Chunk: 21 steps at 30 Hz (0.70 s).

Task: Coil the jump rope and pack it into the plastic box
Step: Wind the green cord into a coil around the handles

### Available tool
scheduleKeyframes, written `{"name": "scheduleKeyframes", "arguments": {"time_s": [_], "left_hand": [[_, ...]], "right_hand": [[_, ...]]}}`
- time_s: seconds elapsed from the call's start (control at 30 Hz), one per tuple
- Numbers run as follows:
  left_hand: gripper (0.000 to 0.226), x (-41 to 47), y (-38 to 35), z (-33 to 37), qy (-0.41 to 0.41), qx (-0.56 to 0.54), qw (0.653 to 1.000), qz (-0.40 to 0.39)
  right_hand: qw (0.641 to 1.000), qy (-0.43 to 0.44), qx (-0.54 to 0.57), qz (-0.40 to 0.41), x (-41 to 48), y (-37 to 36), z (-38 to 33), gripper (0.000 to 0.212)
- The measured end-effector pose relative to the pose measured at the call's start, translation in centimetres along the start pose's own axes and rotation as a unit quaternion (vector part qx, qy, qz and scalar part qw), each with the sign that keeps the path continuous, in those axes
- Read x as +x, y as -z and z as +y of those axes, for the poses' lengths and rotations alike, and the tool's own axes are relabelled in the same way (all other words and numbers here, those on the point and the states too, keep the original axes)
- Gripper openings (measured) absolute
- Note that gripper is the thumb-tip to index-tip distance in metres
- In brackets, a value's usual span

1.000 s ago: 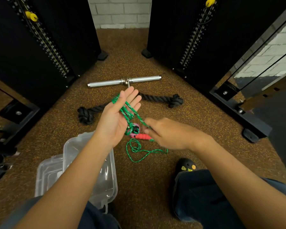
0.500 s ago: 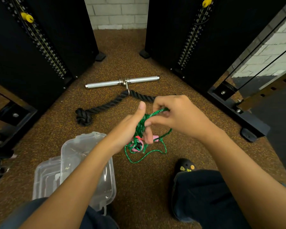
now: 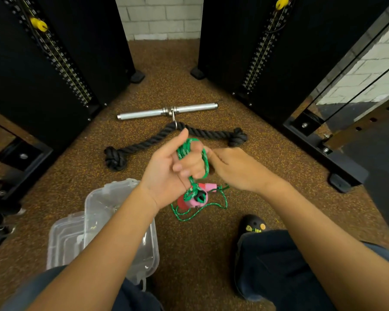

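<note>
Green jump rope [image 3: 203,153] looped around curled fingers; pink handles [image 3: 200,196] dangling just below grip, loose strands trailing lower. Clear plastic box [image 3: 99,212] open, below-left of grip.

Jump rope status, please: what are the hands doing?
Left hand shut on jump rope, green loops around its fingers. Right hand pinching the cord beside it. Pink handles dangling. Plastic box open, nothing blocking.
</note>
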State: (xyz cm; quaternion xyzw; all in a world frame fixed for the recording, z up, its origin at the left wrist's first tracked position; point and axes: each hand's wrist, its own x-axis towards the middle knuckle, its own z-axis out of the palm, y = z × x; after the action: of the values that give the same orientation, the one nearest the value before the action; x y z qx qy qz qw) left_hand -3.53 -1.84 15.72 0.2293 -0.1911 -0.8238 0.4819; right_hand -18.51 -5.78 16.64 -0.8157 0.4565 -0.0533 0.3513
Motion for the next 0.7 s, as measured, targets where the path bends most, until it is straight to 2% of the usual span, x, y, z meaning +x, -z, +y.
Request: {"name": "scheduleKeyframes", "arguments": {"time_s": [0.1, 0.17, 0.27, 0.33, 0.37, 0.43, 0.47, 0.5, 0.63, 0.7], "left_hand": [[0.041, -0.1, 0.4, 0.7, -0.076, -0.055, 0.994, 0.059], [0.041, -0.1, 0.8, 1.0, -0.112, -0.052, 0.986, 0.115], [0.039, 0.1, 1.0, 1.1, -0.158, 0.023, 0.968, 0.195], [0.036, 0.3, 1.0, 1.0, -0.164, 0.147, 0.943, 0.249], [0.034, 0.4, 1.0, 0.9, -0.157, 0.259, 0.91, 0.283], [0.026, 0.5, 1.2, 0.5, -0.136, 0.479, 0.805, 0.321], [0.025, 0.5, 1.4, 0.2, -0.128, 0.541, 0.769, 0.315], [0.027, 0.4, 1.4, 0.0, -0.125, 0.567, 0.754, 0.307], [0.035, 0.1, 0.8, -0.5, -0.098, 0.57, 0.772, 0.265], [0.044, 0.3, 0.7, -0.9, -0.081, 0.534, 0.808, 0.233]], "right_hand": [[1.0, -0.002, -0.018, -0.026, -0.2, -1.1, -0.7, 0.046], [0.998, 0.003, -0.033, -0.048, -0.3, -1.9, -1.0, 0.043], [0.998, 0.0, -0.022, -0.056, -0.3, -2.7, -1.1, 0.034], [0.999, 0.007, -0.005, -0.049, -0.3, -2.8, -1.3, 0.029], [0.999, 0.014, 0.004, -0.041, -0.3, -2.8, -1.4, 0.028], [0.999, 0.025, 0.032, -0.018, -0.4, -2.5, -1.7, 0.026], [0.998, 0.029, 0.049, -0.003, -0.4, -2.3, -1.8, 0.025], [0.998, 0.034, 0.06, 0.015, -0.4, -2.0, -1.8, 0.023], [0.991, 0.061, 0.078, 0.096, 0.0, -0.7, -1.4, 0.014], [0.984, 0.082, 0.096, 0.123, 0.0, -0.4, -1.3, 0.015]]}}
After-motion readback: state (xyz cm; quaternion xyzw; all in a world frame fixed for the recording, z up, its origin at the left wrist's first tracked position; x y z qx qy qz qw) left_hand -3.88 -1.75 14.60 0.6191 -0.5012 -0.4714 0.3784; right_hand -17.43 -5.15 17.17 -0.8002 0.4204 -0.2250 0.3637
